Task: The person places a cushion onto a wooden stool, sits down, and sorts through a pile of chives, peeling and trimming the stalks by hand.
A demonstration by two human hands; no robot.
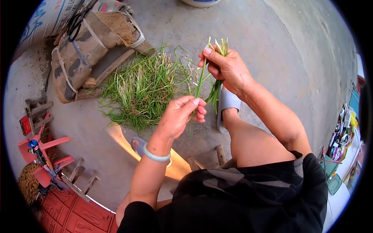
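My right hand [229, 69] is closed around a small bunch of garlic chives [213, 95], pale cut ends up and green leaves hanging below the fist. A single chive stalk [201, 77] runs between my two hands, its upper part at my right thumb and fingers. Lower down, my left hand [182, 115] pinches the same stalk between thumb and fingers; a pale bangle circles that wrist. Left of both hands, a loose heap of chives [142, 87] lies on the concrete floor, with pale scraps [190, 77] scattered at its right side.
A low wooden-framed seat wrapped in worn patterned cloth [75, 58] stands beyond the heap, black scissors [74, 27] on it. Red plastic chair parts [46, 145] and small wooden stools [79, 174] are at left. My slippered foot [228, 105] is below the right hand.
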